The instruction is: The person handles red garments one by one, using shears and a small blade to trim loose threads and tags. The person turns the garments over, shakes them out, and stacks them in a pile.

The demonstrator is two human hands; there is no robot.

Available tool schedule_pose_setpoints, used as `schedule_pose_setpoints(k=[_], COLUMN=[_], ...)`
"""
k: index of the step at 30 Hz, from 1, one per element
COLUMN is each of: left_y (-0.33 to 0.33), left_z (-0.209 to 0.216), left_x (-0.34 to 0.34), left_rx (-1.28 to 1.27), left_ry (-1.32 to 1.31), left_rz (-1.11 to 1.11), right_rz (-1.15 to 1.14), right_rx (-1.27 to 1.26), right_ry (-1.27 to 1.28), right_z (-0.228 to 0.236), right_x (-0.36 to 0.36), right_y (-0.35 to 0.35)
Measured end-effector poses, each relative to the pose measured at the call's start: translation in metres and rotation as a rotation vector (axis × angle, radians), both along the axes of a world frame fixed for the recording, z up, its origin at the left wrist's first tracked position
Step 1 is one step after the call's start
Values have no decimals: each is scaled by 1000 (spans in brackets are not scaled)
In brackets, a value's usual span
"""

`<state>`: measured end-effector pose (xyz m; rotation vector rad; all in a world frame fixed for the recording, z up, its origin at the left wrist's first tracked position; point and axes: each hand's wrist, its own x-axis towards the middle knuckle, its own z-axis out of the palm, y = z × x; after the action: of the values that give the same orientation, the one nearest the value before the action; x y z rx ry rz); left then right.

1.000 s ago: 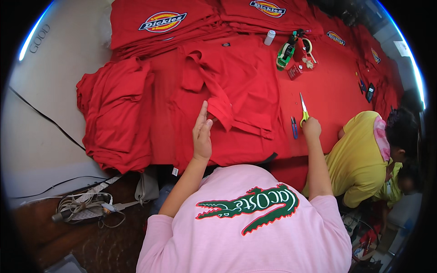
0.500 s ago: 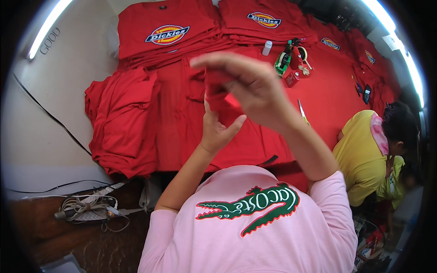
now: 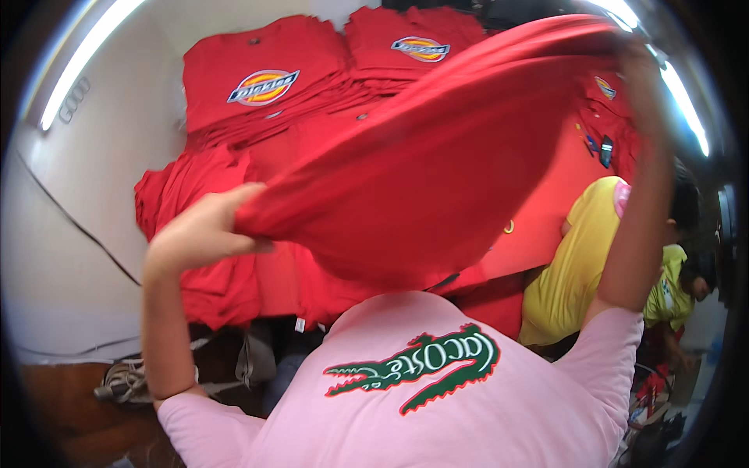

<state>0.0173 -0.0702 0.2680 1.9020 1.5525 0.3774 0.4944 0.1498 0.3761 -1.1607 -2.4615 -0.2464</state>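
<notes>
A red T-shirt [image 3: 437,171] is stretched in the air between my hands, its lower edge hanging in a curve above the red-covered table [image 3: 538,238]. At its left corner, my left hand [image 3: 204,232] pinches the cloth between thumb and fingers. My right hand [image 3: 638,66], raised high at the far right and smeared by motion, has the other end of the cloth. No print shows on this side of the shirt. Below my left hand lies a crumpled heap of red shirts [image 3: 226,281]. The raised cloth hides much of the table.
Neat stacks of red T-shirts with oval prints [image 3: 265,62] [image 3: 417,35] line the back. A small yellow ring [image 3: 509,226] and a dark tool [image 3: 606,150] lie at right. Close on my right bends a person in yellow [image 3: 573,265]. Coiled cables [image 3: 129,382] sit lower left.
My hands, close together over the table before, have spread wide apart, the left going left, the right up and right. The red shirt has come up off the table between them.
</notes>
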Motion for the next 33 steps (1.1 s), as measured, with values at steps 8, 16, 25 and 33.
schedule_pose_setpoints(k=[8,16,25,33], left_y=[38,-38,-107,-116], left_z=[10,-187,-416,-423], left_x=[-9,-2,-8,-3], left_rx=[1143,784,296,278], left_ry=[-54,-1077,-1881,-1898], left_rz=[607,692,1037,1147], right_rz=[-22,34,-334,-227], right_rx=[706,89,-576,-443], right_ry=[618,519,177,227], right_z=[-35,-243,-462,-468], right_x=[-11,-14,-4,-2], right_y=[19,-45,-115,-115])
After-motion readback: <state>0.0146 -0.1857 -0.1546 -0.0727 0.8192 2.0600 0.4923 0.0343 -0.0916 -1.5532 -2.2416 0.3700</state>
